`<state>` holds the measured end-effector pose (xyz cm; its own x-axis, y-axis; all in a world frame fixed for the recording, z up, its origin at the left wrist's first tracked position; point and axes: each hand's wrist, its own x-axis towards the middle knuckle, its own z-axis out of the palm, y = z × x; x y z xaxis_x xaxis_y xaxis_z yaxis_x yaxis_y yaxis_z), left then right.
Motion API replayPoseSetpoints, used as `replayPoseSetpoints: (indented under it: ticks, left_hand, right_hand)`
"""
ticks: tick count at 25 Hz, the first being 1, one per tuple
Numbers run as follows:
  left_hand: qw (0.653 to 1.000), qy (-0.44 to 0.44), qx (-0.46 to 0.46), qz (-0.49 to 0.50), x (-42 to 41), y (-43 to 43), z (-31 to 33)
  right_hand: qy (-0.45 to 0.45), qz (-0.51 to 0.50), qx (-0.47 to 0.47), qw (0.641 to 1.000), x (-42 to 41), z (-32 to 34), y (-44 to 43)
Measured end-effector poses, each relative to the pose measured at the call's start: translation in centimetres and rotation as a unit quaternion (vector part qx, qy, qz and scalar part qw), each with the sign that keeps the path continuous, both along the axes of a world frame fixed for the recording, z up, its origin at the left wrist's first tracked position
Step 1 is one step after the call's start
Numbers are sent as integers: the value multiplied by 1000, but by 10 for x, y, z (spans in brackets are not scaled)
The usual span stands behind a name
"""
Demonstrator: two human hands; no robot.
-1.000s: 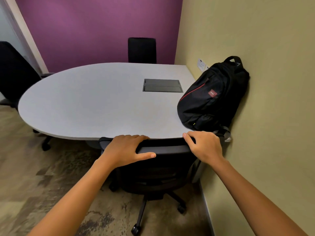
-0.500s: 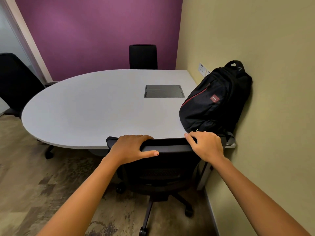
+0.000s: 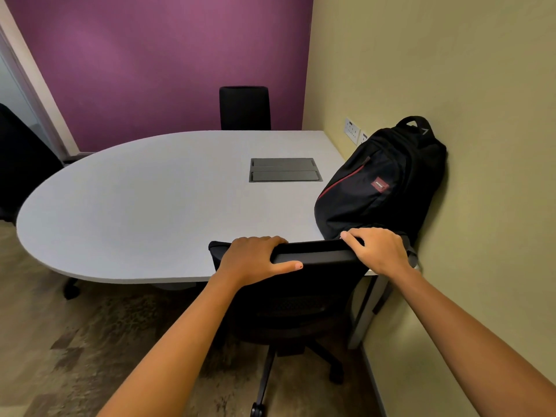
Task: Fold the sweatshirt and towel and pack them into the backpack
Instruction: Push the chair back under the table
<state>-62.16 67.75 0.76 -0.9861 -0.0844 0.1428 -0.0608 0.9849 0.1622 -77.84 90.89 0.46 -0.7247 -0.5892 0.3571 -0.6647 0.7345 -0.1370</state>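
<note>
A black backpack [image 3: 382,182] with a red zip line and a red patch leans against the yellow wall at the right end of the grey table [image 3: 150,206]. Its zips look closed. My left hand [image 3: 255,258] grips the top edge of a black office chair's backrest [image 3: 316,254], fingers over the top and thumb along the front. My right hand [image 3: 379,249] grips the same edge further right, just in front of the backpack's base. No sweatshirt or towel is in view.
A dark cable hatch [image 3: 284,170] is set into the table top. A black chair [image 3: 244,108] stands at the far side by the purple wall, another [image 3: 21,164] at the left. Wall sockets [image 3: 352,130] sit behind the backpack. The yellow wall runs close along my right.
The chair I hold has rolled to the right and a little away from me, with both hands keeping their grip on its backrest. The backpack has not moved.
</note>
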Motion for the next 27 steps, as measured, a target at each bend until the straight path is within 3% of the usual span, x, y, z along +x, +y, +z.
replayPoseSetpoints:
  ticks: [11, 22, 27]
  left_hand:
    - [998, 5, 50, 26, -7, -16, 5]
    - [997, 16, 9, 79, 4, -4, 3]
    - [986, 29, 97, 132, 2, 0, 9]
  right_hand:
    - [30, -3, 1, 1000, -2, 0, -12]
    - [36, -19, 0, 999, 8, -1, -9]
    - [0, -6, 18, 1000, 9, 4, -11]
